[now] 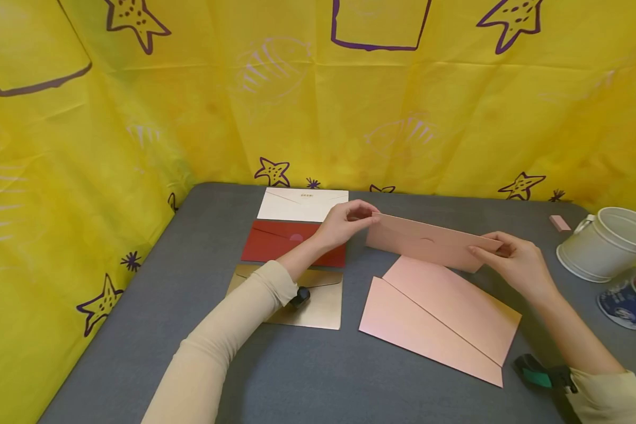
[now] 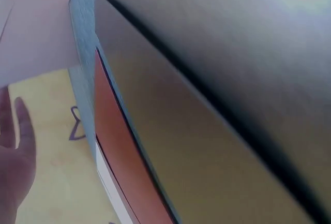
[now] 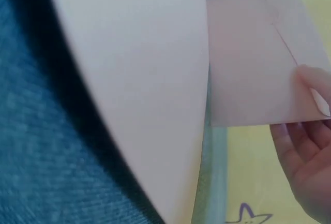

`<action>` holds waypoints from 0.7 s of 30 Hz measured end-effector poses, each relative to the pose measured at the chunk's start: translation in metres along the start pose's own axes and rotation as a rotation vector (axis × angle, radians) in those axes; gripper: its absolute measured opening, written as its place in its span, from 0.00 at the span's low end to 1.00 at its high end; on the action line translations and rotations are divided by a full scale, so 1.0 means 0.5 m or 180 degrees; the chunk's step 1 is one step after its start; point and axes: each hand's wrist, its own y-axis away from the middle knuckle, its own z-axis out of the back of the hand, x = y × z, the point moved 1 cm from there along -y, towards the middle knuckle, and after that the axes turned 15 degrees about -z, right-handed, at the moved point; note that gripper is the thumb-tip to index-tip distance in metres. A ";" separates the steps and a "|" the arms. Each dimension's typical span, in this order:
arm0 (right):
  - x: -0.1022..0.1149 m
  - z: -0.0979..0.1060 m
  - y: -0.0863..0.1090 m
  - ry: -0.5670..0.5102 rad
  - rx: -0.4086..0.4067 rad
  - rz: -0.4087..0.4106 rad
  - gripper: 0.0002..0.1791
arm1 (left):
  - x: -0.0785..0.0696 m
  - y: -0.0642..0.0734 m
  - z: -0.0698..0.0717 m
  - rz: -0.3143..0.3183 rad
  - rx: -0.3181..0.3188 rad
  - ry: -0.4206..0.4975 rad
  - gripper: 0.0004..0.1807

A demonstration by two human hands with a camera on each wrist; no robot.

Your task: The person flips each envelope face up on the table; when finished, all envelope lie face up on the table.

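Note:
A pink envelope (image 1: 426, 238) is held up off the table between both hands, its face with a small curved cut turned toward me. My left hand (image 1: 350, 222) pinches its upper left corner. At the other end my right hand (image 1: 516, 259) grips it, thumb in front and fingers behind, as the right wrist view shows on the envelope (image 3: 243, 63). Below lies another pink piece (image 1: 445, 318), like an envelope with its flap spread open, crossed by a slanting edge. In the left wrist view, the left hand (image 2: 18, 157) is partly cut off.
Left of the pink pieces, a white envelope (image 1: 303, 206), a red envelope (image 1: 267, 242) and a gold envelope (image 1: 318, 309) lie in a column. On the right stand a white metal mug (image 1: 596, 253) and a blue tin (image 1: 622, 306); a pink eraser-like block (image 1: 560, 223) lies behind.

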 end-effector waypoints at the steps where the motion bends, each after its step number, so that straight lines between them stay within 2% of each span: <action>1: -0.002 0.000 -0.002 0.0037 0.0040 -0.0004 0.15 | 0.003 0.002 0.003 0.0058 0.0087 -0.0041 0.11; 6: -0.014 0.000 -0.015 0.0389 0.0368 -0.0040 0.18 | 0.013 0.010 0.011 0.0333 0.0724 -0.0423 0.10; 10: -0.022 -0.004 -0.024 0.0720 0.0642 0.0018 0.21 | 0.018 0.013 0.009 0.0304 0.1214 -0.0801 0.08; 13: -0.025 -0.008 -0.029 0.0843 0.0761 0.0116 0.20 | 0.020 0.015 0.007 0.0243 0.1413 -0.0978 0.08; 16: -0.024 -0.008 -0.038 0.0845 0.0802 0.0164 0.20 | 0.020 0.013 0.008 0.0283 0.1389 -0.0990 0.08; 18: -0.020 -0.007 -0.048 0.0775 0.0799 0.0096 0.22 | 0.021 0.011 0.011 0.0373 0.1223 -0.0914 0.09; 21: -0.013 -0.009 -0.067 0.0526 0.0859 -0.0105 0.25 | 0.022 0.008 0.016 0.0633 0.0843 -0.0643 0.11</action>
